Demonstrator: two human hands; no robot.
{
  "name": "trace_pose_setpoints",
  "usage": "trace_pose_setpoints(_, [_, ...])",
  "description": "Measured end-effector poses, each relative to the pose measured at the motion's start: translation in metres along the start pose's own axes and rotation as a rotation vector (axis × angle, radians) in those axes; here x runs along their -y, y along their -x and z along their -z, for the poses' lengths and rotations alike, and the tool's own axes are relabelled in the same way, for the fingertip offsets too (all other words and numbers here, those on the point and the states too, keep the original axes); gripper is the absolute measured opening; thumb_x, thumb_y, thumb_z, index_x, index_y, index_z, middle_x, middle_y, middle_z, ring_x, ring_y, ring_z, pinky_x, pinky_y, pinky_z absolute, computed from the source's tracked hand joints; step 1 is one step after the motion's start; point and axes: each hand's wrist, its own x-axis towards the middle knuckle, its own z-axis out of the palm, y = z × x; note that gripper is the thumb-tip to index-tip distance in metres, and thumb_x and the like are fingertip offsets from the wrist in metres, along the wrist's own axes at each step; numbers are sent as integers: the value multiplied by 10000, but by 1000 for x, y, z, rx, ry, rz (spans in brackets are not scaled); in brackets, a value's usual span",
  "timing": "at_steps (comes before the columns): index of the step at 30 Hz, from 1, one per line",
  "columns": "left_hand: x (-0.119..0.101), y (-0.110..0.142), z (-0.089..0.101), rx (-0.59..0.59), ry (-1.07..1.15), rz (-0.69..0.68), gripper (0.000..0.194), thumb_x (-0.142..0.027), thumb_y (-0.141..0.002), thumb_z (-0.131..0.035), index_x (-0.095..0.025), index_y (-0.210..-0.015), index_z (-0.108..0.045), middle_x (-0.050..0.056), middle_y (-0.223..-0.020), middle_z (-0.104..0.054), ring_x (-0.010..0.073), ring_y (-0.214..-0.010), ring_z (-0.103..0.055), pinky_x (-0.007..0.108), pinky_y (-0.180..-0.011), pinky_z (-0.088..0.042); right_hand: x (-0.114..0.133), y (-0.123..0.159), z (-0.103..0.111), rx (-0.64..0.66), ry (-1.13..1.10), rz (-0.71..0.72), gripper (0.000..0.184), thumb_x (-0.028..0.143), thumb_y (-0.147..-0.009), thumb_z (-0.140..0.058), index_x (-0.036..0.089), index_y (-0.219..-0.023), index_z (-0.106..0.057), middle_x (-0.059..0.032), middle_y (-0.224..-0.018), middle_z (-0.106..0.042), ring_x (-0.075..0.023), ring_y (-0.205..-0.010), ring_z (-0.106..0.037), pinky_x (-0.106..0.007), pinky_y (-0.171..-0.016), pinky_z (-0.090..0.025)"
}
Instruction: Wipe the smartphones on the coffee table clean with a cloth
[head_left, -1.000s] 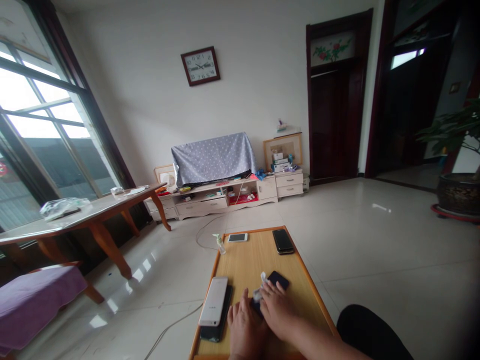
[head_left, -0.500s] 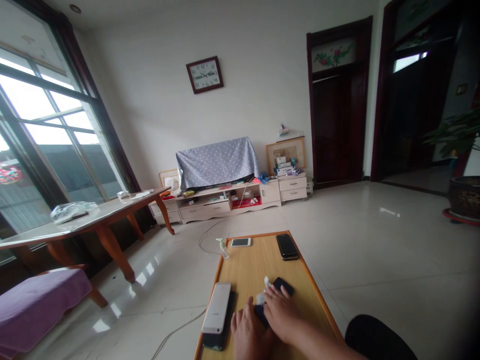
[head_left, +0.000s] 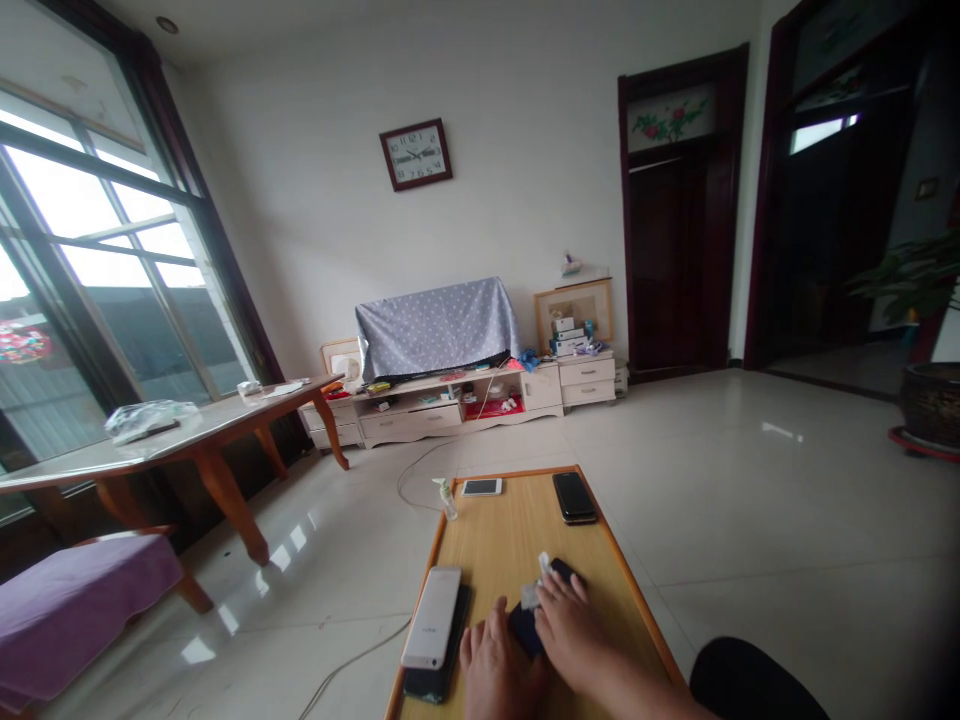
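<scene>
A dark phone (head_left: 526, 630) lies slantwise on the small wooden table (head_left: 502, 545), partly covered by both hands. My left hand (head_left: 499, 665) is at its near end, fingers closed against the phone's edge; the thumb's grip is partly hidden. My right hand (head_left: 566, 620) presses a crumpled white tissue (head_left: 531, 596) onto the phone's upper part, the fingers bent over it. To the left of my hands, a silver phone (head_left: 433, 618) rests on top of a dark phone (head_left: 451, 655).
At the table's far end are a small pump bottle (head_left: 448, 499), a white phone (head_left: 482, 487) and a stack of dark phones (head_left: 574, 498). A cable (head_left: 352, 655) runs over the floor to the left. A dark rounded shape (head_left: 750, 680) stands at the lower right.
My right hand has slid slightly forward and right along the dark phone, with the tissue under its fingers. My left hand has stayed nearly in place.
</scene>
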Motion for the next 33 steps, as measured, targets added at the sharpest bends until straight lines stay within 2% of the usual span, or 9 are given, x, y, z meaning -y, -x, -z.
trace_pose_setpoints(3, [2,1,2,1,23,-58,617,-264,-908,-398,-170,-1516,-364,105,-1476,-546,220,-1341,-466,353,-1170,-205,16,25,-8,94,-84,199,535,366,-1040,-249,193,-1477,-506,-114,-1564,-433,-253,-1490,-319,-516,-1242,-102])
trace_pose_setpoints(5, [1,1,2,18,17,-50,625,-277,-903,-429,-181,-1516,-356,102,-1469,-553,228,-1347,-460,364,-1174,-199,15,32,-2,105,-114,229,541,402,-1057,-210,227,-1480,-498,-96,-1554,-453,-235,-1483,-332,-529,-1240,-80])
trace_pose_setpoints(9, [-3,0,2,-23,26,-39,718,-450,-836,-566,-201,-1485,-389,95,-1445,-570,269,-1338,-462,391,-1170,-219,-15,20,20,28,-40,39,552,427,-1060,-207,218,-1442,-545,-101,-1549,-459,-251,-1478,-343,-557,-1232,-52])
trace_pose_setpoints(12, [-4,-1,0,-46,43,-56,752,-457,-798,-605,-194,-1471,-399,96,-1426,-583,271,-1330,-468,384,-1165,-225,-31,13,26,-16,24,-75,563,448,-1051,-245,181,-1467,-514,-134,-1560,-435,-275,-1491,-313,-561,-1230,-52])
trace_pose_setpoints(19, [2,-5,-9,-57,78,-83,684,-427,-838,-565,-196,-1460,-401,105,-1427,-579,262,-1327,-474,379,-1161,-219,-9,44,8,28,-53,172,554,466,-1062,-229,213,-1434,-552,-102,-1543,-471,-243,-1481,-338,-500,-1243,-75])
trace_pose_setpoints(21, [2,-5,-10,-66,76,-90,684,-439,-830,-580,-200,-1449,-413,104,-1416,-586,266,-1320,-479,387,-1163,-217,-13,43,12,21,-60,145,545,443,-1068,-207,231,-1433,-551,-92,-1536,-480,-237,-1473,-353,-522,-1239,-72])
trace_pose_setpoints(25, [0,-5,-10,-76,71,-81,699,-454,-801,-615,-215,-1432,-430,106,-1392,-602,275,-1322,-480,395,-1162,-218,-39,28,27,-26,10,-45,545,422,-1062,-228,187,-1444,-538,-135,-1542,-462,-266,-1480,-338,-567,-1225,-73])
trace_pose_setpoints(27, [0,-6,-10,-82,70,-81,709,-450,-791,-625,-213,-1430,-430,106,-1397,-599,274,-1324,-477,396,-1162,-218,-44,25,31,-33,40,-68,545,426,-1057,-251,171,-1449,-531,-148,-1544,-455,-275,-1487,-321,-568,-1224,-77])
trace_pose_setpoints(33, [3,-7,-11,-50,82,-85,691,-412,-811,-606,-214,-1446,-418,100,-1425,-579,264,-1324,-473,390,-1155,-225,-8,53,23,38,-52,192,531,449,-1065,-236,233,-1422,-565,-94,-1524,-497,-244,-1457,-380,-511,-1236,-94])
